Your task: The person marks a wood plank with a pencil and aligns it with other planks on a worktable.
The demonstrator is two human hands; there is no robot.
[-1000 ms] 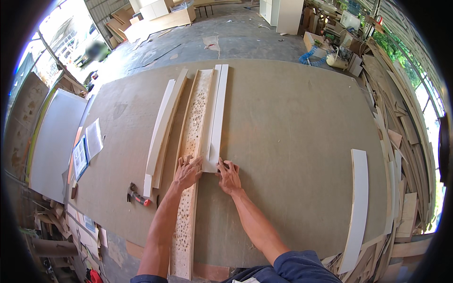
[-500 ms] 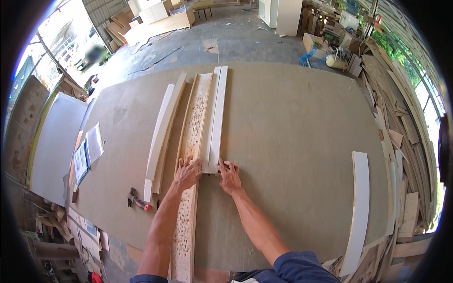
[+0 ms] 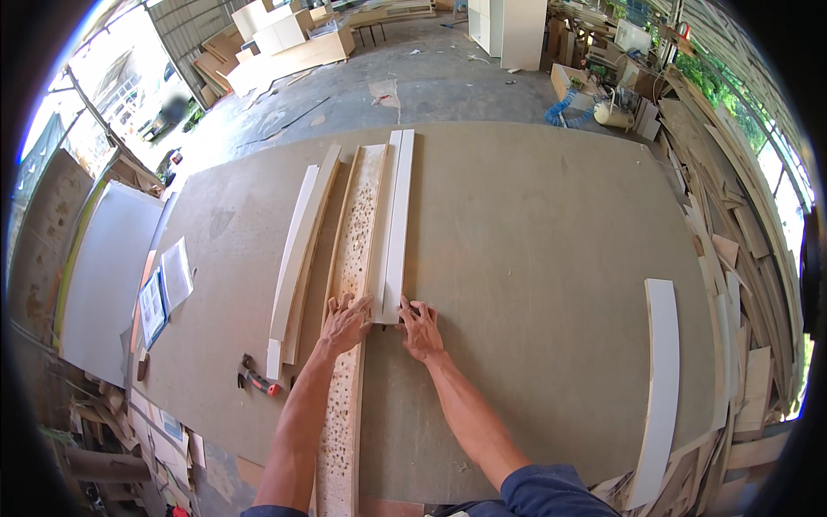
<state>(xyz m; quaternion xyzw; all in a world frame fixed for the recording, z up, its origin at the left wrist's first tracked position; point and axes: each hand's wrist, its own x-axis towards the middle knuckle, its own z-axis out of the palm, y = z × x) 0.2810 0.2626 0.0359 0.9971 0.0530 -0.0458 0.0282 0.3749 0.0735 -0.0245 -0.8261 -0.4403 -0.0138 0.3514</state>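
Note:
Two long white strips (image 3: 397, 215) lie side by side on a large brown worktable (image 3: 534, 250), a thin gap between them. Along their left side runs a long speckled wooden board with raised edges (image 3: 356, 228). My left hand (image 3: 346, 325) lies across this board, fingers apart and bent, its thumb side against the strips' near left corner. At their near right corner, my right hand (image 3: 420, 333) has its fingers curled in against the strip's edge. Something small and dark shows under the right fingers; I cannot make out what. A small dark bit also shows below the strips' near end.
More white strips (image 3: 297, 246) lie to the left, with a hammer (image 3: 258, 376) near their ends. Papers (image 3: 164, 289) rest at the table's left edge. A curved white panel (image 3: 662, 388) lies at the right edge. Stacked wood pieces (image 3: 732, 224) line the right side.
The whole view has shifted slightly, so the table sits a little lower in the picture. Both hands keep their places at the near end of the white strips.

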